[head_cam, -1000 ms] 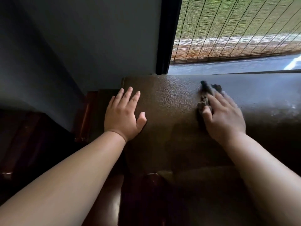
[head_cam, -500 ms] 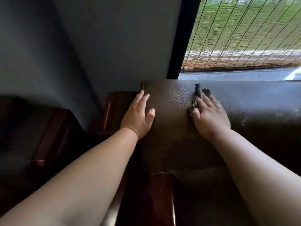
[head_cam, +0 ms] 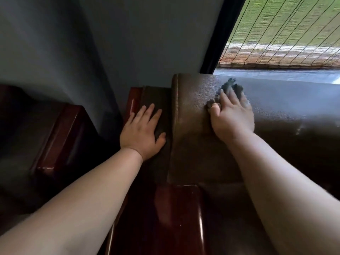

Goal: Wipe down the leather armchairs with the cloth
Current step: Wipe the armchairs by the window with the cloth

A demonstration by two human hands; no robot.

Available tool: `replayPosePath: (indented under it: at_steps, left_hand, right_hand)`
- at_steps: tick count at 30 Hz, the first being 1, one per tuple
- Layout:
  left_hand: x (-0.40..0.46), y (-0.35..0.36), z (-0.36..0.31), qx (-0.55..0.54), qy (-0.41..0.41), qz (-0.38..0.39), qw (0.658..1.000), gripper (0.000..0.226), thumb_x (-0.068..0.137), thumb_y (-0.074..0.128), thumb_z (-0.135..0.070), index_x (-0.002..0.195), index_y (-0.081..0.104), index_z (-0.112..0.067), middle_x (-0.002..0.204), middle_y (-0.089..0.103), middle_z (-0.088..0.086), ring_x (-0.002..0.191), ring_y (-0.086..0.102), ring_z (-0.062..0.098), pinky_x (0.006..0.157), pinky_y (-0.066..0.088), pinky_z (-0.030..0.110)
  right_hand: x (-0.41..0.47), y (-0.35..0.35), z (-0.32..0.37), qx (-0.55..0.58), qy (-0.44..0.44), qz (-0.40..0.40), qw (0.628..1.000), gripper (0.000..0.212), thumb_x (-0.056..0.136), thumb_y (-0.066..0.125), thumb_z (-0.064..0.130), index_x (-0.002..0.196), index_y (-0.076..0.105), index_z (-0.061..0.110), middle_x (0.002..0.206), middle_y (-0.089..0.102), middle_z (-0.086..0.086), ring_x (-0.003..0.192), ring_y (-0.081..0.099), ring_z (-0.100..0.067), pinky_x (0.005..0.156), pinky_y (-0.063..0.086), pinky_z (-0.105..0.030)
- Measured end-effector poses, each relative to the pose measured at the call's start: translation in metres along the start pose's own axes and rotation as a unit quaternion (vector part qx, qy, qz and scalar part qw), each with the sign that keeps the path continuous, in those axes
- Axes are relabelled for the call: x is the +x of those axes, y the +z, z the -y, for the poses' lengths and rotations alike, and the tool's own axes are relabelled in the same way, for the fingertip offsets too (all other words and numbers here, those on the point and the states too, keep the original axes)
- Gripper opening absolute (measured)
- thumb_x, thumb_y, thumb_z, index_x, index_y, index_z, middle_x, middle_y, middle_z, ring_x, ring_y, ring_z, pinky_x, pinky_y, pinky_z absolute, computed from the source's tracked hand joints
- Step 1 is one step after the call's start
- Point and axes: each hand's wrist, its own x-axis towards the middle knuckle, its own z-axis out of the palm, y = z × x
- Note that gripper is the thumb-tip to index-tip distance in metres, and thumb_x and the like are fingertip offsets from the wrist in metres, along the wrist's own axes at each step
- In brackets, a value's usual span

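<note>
I see a grey wall [head_cam: 147, 39] behind, a dark window frame [head_cam: 220, 45] beside it, and a woven blind [head_cam: 287, 30] at upper right.

Grey wall [head_cam: 139, 39] w/ shaded corner at left; black window frame [head_cam: 219, 45]; bamboo blind [head_cam: 287, 30] upper right, daylight thru it, pale sill [head_cam: 276, 74] below; dark red wooden furniture [head_cam: 55, 133] lower left.
</note>
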Motion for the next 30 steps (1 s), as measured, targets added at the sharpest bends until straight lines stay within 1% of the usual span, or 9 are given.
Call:
replayPosePath:
  at_steps: [6, 10, 13, 15, 19, 24, 26, 28, 30]
  left_hand:
    - [0.0, -0.002, 0.002, -0.002, 0.006, 0.014, 1.0, 0.082, 0.094, 0.028, -0.067, 0.166, 0.025, -0.029, 0.175, 0.019, 0.001, 0.16, 0.019, 0.024, 0.128, 0.023, 0.05]
    - [0.003, -0.011, 0.0, -0.005, -0.011, 0.072, 0.997, 0.076, 0.1, 0.023, -0.067, 0.167, 0.016, -0.032, 0.176, 0.011, -0.004, 0.162, 0.009, 0.019, 0.131, 0.013, 0.048]
    - [0.016, -0.051, -0.034, -0.058, -0.095, 0.139, 0.984, 0.073, 0.105, 0.016, -0.065, 0.167, 0.011, -0.027, 0.175, 0.018, 0.004, 0.16, 0.019, 0.026, 0.129, 0.016, 0.054]
    - [0.037, -0.085, -0.078, -0.084, -0.126, 0.12, 0.981, 0.073, 0.105, 0.018, -0.065, 0.166, 0.009, -0.025, 0.171, 0.024, 0.012, 0.155, 0.03, 0.034, 0.127, 0.017, 0.06]
    - [0.083, -0.112, -0.182, -0.044, 0.0, 0.054, 0.998, 0.067, 0.105, 0.026, -0.06, 0.165, 0.015, -0.031, 0.175, 0.012, 0.006, 0.162, 0.008, 0.027, 0.129, 0.003, 0.061]
    - [0.107, -0.058, -0.262, -0.033, -0.008, 0.092, 0.995, 0.07, 0.104, 0.018, -0.064, 0.167, 0.014, -0.033, 0.177, 0.007, 0.003, 0.163, 0.004, 0.026, 0.13, 0.003, 0.058]
    - [0.102, -0.032, -0.267, 0.025, -0.005, 0.055, 0.998, 0.078, 0.096, 0.015, -0.068, 0.167, 0.015, -0.036, 0.177, 0.006, 0.003, 0.163, 0.004, 0.028, 0.13, 0.002, 0.057]
    - [0.105, -0.016, -0.267, 0.032, -0.01, 0.007, 0.999, 0.082, 0.09, 0.02, -0.068, 0.164, 0.027, -0.035, 0.175, 0.018, 0.005, 0.161, 0.014, 0.03, 0.129, 0.008, 0.055]
    - [0.108, -0.006, -0.266, 0.022, -0.007, -0.04, 0.999, 0.08, 0.088, 0.031, -0.064, 0.159, 0.042, -0.03, 0.17, 0.033, 0.008, 0.156, 0.028, 0.034, 0.127, 0.016, 0.055]
  right_hand:
    - [-0.042, 0.016, 0.027, -0.02, -0.239, -0.002, 0.971, 0.063, 0.103, 0.032, 0.049, 0.158, 0.043, 0.021, 0.166, 0.037, -0.005, 0.157, 0.024, -0.029, 0.129, 0.016, -0.043]
    - [-0.018, -0.012, -0.074, -0.024, -0.043, 0.028, 0.998, 0.073, 0.102, 0.011, 0.058, 0.166, 0.023, 0.025, 0.174, 0.014, 0.0, 0.161, 0.004, -0.018, 0.131, 0.004, -0.04]
    - [-0.032, -0.023, -0.076, -0.007, 0.046, 0.046, 0.998, 0.067, 0.105, 0.013, 0.053, 0.167, 0.011, 0.028, 0.175, -0.003, 0.001, 0.161, -0.008, -0.021, 0.131, -0.002, -0.043]
    - [-0.046, -0.03, -0.053, -0.004, -0.009, 0.073, 0.997, 0.063, 0.108, 0.017, 0.051, 0.167, 0.006, 0.031, 0.174, -0.008, 0.003, 0.16, -0.014, -0.025, 0.13, -0.005, -0.045]
    - [-0.042, -0.037, -0.098, -0.042, -0.163, 0.102, 0.98, 0.062, 0.109, 0.019, 0.053, 0.167, 0.008, 0.033, 0.175, -0.003, 0.006, 0.16, -0.013, -0.018, 0.129, -0.007, -0.038]
    - [-0.01, -0.056, -0.279, 0.013, 0.085, 0.037, 0.996, 0.064, 0.104, 0.016, 0.046, 0.166, 0.018, 0.029, 0.175, 0.003, 0.006, 0.161, -0.001, -0.019, 0.131, 0.002, -0.042]
    - [-0.006, -0.05, -0.286, 0.01, 0.137, 0.009, 0.99, 0.069, 0.1, 0.017, 0.045, 0.165, 0.025, 0.025, 0.175, 0.01, 0.0, 0.161, 0.005, -0.026, 0.131, 0.004, -0.044]
    - [-0.008, -0.033, -0.254, 0.006, 0.086, -0.016, 0.996, 0.072, 0.095, 0.019, 0.047, 0.164, 0.028, 0.027, 0.174, 0.014, 0.0, 0.161, 0.005, -0.027, 0.131, 0.005, -0.047]
    - [-0.022, -0.017, -0.226, 0.017, -0.074, -0.019, 0.997, 0.069, 0.095, 0.03, 0.051, 0.161, 0.036, 0.03, 0.172, 0.022, 0.003, 0.161, 0.008, -0.026, 0.13, 0.009, -0.048]
